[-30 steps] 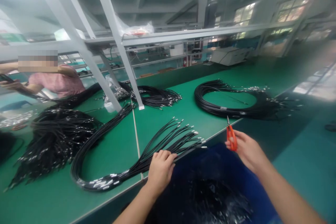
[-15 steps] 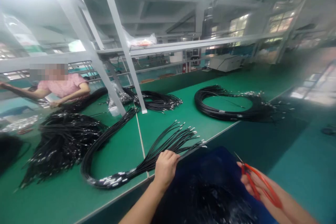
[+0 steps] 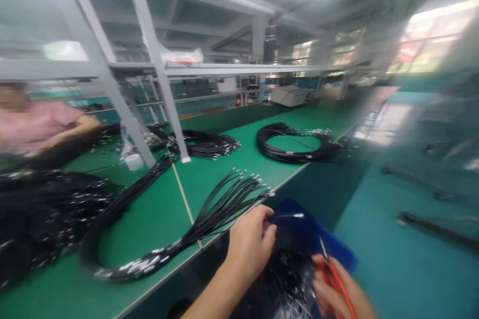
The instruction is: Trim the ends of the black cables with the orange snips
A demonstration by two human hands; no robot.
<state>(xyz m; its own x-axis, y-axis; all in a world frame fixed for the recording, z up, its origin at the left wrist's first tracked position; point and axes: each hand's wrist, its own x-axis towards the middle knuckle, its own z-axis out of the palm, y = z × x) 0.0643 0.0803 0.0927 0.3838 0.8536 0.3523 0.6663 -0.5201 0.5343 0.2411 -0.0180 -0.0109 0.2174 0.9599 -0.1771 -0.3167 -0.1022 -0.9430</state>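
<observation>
My left hand (image 3: 250, 244) hangs at the table's front edge, fingers pinched on a thin black cable (image 3: 288, 216) with a metal tip that reaches over the blue bin (image 3: 337, 249). Just left of it a fanned bundle of black cables (image 3: 220, 207) lies on the green table (image 3: 164, 219). My right hand (image 3: 337, 294), low at the frame's bottom, is closed on orange-handled scissors (image 3: 335, 279) whose blades point up-left. Black cable pieces fill the blue bin below both hands.
A coiled ring of black cables (image 3: 295, 144) lies at the table's far right. Heaped black cables (image 3: 41, 214) cover the left side. A person in a pink top (image 3: 41, 124) works at the far left behind white shelf posts (image 3: 160, 84). Teal floor lies to the right.
The view has swung right and blurred. My left hand left the fanned bundle and moved over the bin, pinching one cable. My right hand dropped lower with the scissors.
</observation>
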